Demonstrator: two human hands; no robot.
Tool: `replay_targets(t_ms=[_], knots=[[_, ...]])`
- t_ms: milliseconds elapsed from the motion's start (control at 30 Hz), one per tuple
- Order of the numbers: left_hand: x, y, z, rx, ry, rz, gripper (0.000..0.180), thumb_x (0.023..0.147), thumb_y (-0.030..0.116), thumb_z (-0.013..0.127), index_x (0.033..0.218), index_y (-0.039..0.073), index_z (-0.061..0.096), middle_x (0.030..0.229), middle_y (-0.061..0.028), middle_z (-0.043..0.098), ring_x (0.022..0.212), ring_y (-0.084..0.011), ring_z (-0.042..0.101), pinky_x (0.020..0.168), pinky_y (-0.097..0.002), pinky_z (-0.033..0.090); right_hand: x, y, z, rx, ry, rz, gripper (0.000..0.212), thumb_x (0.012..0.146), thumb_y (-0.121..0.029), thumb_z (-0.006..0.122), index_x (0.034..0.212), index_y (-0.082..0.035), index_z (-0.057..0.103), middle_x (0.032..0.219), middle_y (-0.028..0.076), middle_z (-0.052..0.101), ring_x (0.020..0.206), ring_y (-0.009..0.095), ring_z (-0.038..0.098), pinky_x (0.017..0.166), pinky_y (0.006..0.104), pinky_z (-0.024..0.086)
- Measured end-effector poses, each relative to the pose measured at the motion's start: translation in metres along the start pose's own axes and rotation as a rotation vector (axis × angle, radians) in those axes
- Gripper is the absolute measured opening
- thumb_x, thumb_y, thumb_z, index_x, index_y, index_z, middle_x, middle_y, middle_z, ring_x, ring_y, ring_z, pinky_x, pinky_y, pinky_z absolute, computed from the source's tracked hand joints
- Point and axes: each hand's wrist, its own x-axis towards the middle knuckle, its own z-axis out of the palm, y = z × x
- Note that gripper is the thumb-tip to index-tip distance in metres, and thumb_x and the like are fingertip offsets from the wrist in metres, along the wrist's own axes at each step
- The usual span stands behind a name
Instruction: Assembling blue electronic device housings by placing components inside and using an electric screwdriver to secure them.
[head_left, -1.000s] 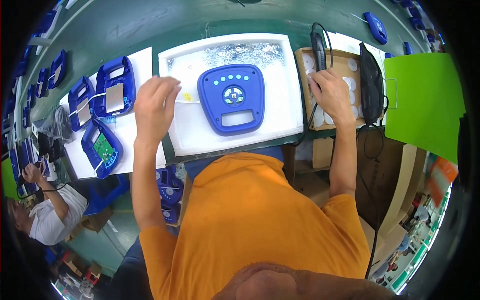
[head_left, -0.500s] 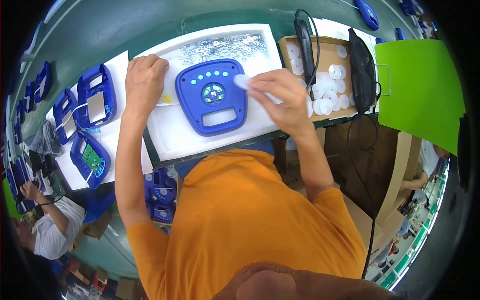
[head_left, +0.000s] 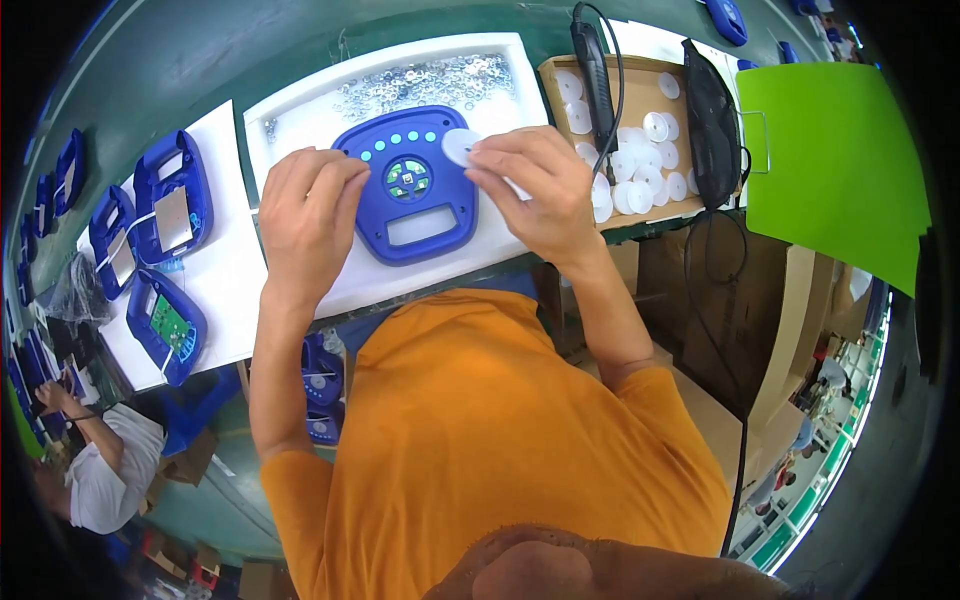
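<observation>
A blue plastic housing (head_left: pixel 445 190) lies in front of me, with a row of light-blue dots, a round centre opening showing green circuit board, and a slot at its near end. Over its upper right part, my right hand (head_left: pixel 540 190) pinches a white plastic disc (head_left: pixel 459 145) between thumb and fingertips. My left hand (head_left: pixel 308 215) is closed at the housing's upper left edge, thumb and fingers together. Whatever those fingertips hold, if anything, is too small to make out. Beneath the housing is a white foam tray (head_left: pixel 390 50), strewn with small metal washers (head_left: pixel 420 85) at its far side.
On the right, a cardboard box (head_left: pixel 640 85) holds several white discs and a black corded tool (head_left: pixel 592 85). Beside it are a black mesh pouch (head_left: pixel 712 130) and a green board (head_left: pixel 830 150). Several blue housings (head_left: pixel 172 190) lie at left, where another person (head_left: pixel 120 450) works.
My left hand has come from the tray's left side to the housing's upper left edge. The right hand has shifted slightly left with the disc, which now faces up more fully.
</observation>
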Motion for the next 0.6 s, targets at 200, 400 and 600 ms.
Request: replay_targets(t_ms=[200, 400, 600], knots=[[0.001, 0.009, 0.0, -0.086, 0.094, -0.082, 0.015, 0.092, -0.001, 0.087, 0.105, 0.004, 0.082, 0.104, -0.012, 0.08, 0.1, -0.0333, 0.076, 0.088, -0.0425, 0.06, 0.004, -0.015, 0.026, 0.005, -0.055, -0.11, 0.013, 0.086, -0.01, 0.086, 0.099, -0.008, 0.082, 0.103, 0.005, 0.08, 0.095, 0.026, 0.078, 0.076, 0.0365, 0.064], [-0.003, 0.01, -0.001, -0.098, 0.106, -0.049, 0.017, 0.089, -0.002, 0.088, 0.103, 0.005, 0.081, 0.102, -0.0102, 0.078, 0.096, -0.0318, 0.075, 0.084, -0.0427, 0.06, -0.008, -0.016, 0.036, -0.057, -0.257, -0.189, 0.012, 0.088, -0.017, 0.082, 0.096, -0.008, 0.078, 0.12, 0.006, 0.079, 0.106, 0.024, 0.077, 0.076, 0.0382, 0.064], [0.002, 0.022, 0.018, 0.031, 0.02, 0.143, 0.016, 0.088, 0.004, 0.085, 0.103, 0.007, 0.081, 0.102, -0.0085, 0.077, 0.098, -0.0296, 0.075, 0.098, -0.0466, 0.062, -0.002, -0.011, 0.01, 0.026, -0.138, -0.045, 0.018, 0.087, -0.009, 0.09, 0.103, -0.006, 0.082, 0.117, 0.008, 0.081, 0.104, 0.03, 0.079, 0.086, 0.0409, 0.065]])
